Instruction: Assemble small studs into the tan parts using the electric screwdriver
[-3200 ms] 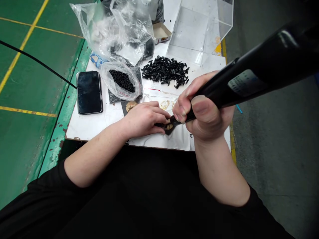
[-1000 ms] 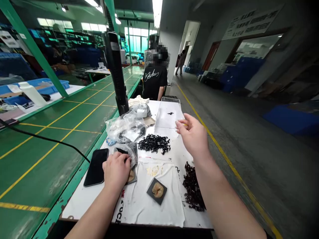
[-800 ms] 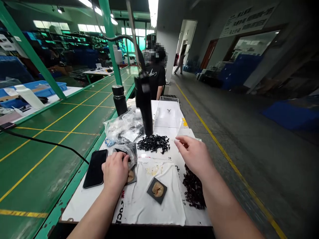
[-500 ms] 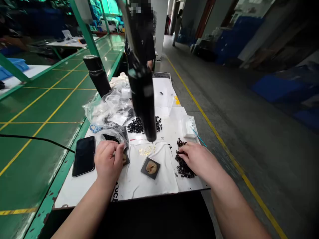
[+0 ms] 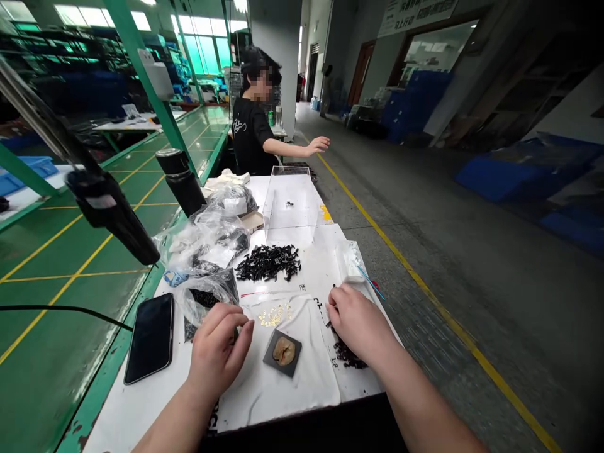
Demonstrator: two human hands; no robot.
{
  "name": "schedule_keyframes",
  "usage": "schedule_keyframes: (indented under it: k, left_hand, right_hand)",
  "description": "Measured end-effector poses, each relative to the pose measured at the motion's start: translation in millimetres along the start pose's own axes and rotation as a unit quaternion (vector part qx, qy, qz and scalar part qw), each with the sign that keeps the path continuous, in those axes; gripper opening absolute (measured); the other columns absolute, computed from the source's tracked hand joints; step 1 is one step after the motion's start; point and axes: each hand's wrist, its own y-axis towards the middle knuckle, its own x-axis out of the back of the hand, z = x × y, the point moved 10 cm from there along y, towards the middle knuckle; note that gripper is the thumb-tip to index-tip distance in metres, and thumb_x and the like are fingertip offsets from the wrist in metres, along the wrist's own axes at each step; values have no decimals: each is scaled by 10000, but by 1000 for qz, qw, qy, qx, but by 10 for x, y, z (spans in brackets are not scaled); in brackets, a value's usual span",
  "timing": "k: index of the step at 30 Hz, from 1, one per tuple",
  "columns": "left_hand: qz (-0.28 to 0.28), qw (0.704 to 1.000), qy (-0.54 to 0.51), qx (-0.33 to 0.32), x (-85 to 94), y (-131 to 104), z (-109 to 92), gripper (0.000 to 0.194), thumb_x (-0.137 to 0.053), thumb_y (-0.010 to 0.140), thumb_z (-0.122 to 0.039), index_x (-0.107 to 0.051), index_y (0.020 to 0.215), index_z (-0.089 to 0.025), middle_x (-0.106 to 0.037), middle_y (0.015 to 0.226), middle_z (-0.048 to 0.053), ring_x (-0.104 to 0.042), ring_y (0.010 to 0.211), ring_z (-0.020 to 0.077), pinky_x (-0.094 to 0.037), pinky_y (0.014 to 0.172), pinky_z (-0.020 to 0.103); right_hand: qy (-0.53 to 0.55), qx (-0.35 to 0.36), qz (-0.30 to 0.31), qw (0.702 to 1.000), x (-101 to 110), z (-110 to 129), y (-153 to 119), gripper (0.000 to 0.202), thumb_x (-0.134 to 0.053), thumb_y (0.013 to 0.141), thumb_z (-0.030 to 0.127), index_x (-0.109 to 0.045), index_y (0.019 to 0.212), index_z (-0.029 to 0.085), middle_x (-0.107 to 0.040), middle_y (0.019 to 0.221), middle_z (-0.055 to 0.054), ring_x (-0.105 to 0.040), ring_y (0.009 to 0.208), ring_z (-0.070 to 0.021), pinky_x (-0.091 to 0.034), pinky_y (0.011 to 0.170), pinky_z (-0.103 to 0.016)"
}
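My left hand point(image 5: 219, 346) hovers at the left edge of the white cloth point(image 5: 316, 384), its fingers curled with thumb against forefinger. What it pinches, if anything, is hidden. My right hand point(image 5: 361, 321) is over a pile of small dark parts point(image 5: 350, 357), fingertips together; I cannot make out anything in them. Between the hands lies a dark square block point(image 5: 293, 368) with a brown lump point(image 5: 284, 350) on top. Behind it are several tiny gold-coloured pieces point(image 5: 272, 316). A black pen-shaped power screwdriver point(image 5: 113, 211) hangs at the left, apart from both hands.
Farther back lie a heap of black parts point(image 5: 268, 261), plastic bags point(image 5: 212, 236) and a clear box point(image 5: 290, 214). A phone point(image 5: 150, 336) and black bottle point(image 5: 180, 182) stand left, a white container point(image 5: 350, 261) right. A co-worker point(image 5: 255, 129) extends an arm beyond the table.
The screwdriver has swung from the middle to the left. My right hand has shifted slightly toward the pile's far end. The view has tilted up, and the co-worker's arm now reaches out.
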Motion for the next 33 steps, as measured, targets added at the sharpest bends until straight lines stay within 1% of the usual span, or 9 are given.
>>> schedule_keyframes:
  k: [4,7,9,11,14,18,22,27,33]
  left_hand:
    - [56,998,-24,-28,-158,-30,-43,126,-717,1036,-86,-701,1074,-204,-718,1004,49,-668,926,181,-543,837,316]
    - [104,993,-39,-40,-302,-79,-41,104,-782,1027,-154,-696,1032,-213,-723,985,39,-662,880,170,-532,784,297]
    - [119,991,-49,-39,-351,-102,-33,115,-792,1029,-188,-686,993,-213,-720,966,37,-667,859,167,-532,757,288]
    - [122,990,-62,-29,-363,-110,-16,113,-782,1039,-208,-687,979,-213,-720,958,40,-684,862,168,-547,754,281]
    - [123,990,-74,-5,-359,-105,23,84,-765,1052,-221,-707,992,-214,-727,967,45,-709,883,169,-573,772,277]
    - [132,987,-88,5,-366,-98,34,15,-750,1054,-210,-759,1047,-219,-753,1007,57,-733,922,171,-589,810,283]
    - [172,979,-110,13,-418,-120,7,85,-734,1054,-241,-818,1054,-227,-764,989,68,-744,891,168,-591,783,272]
    - [242,962,-127,14,-502,-178,-51,137,-756,1036,-320,-862,1006,-239,-719,868,38,-687,733,136,-494,649,254]
    - [252,957,-139,16,-502,-184,-48,169,-750,1038,-326,-856,960,-220,-677,803,26,-632,699,129,-422,615,260]
  right_hand:
    - [115,-9,-13,993,57,71,-78,204,-492,1156,267,-678,1091,214,-751,1090,-66,-715,980,-230,-455,809,-346]
    - [233,57,14,971,-29,364,-201,185,-552,1140,256,-731,1102,231,-765,1121,-46,-726,1054,-214,-504,926,-330]
    - [284,110,42,952,-112,586,-307,175,-609,1111,231,-783,1113,248,-772,1154,-36,-730,1104,-204,-519,994,-314]
    - [308,139,67,939,-193,739,-394,210,-623,1084,179,-816,1117,253,-778,1159,-33,-735,1111,-195,-531,1010,-295]
    - [320,165,97,928,-285,867,-455,282,-605,1050,107,-839,1114,251,-796,1154,-33,-744,1107,-186,-544,1016,-275]
    - [295,199,128,926,-414,941,-443,241,-663,1018,127,-840,1115,259,-815,1115,-25,-754,1094,-196,-552,1023,-285]
    - [290,226,121,922,-473,972,-408,163,-705,1024,172,-847,1025,252,-787,1073,-20,-748,1023,-175,-565,960,-262]
    - [309,231,99,917,-374,972,-384,216,-662,1036,133,-842,1008,248,-778,1076,-19,-743,1007,-164,-575,939,-271]
    - [323,247,101,908,-197,970,-429,258,-636,1029,94,-822,1092,261,-833,1099,-17,-768,1047,-181,-583,977,-299]
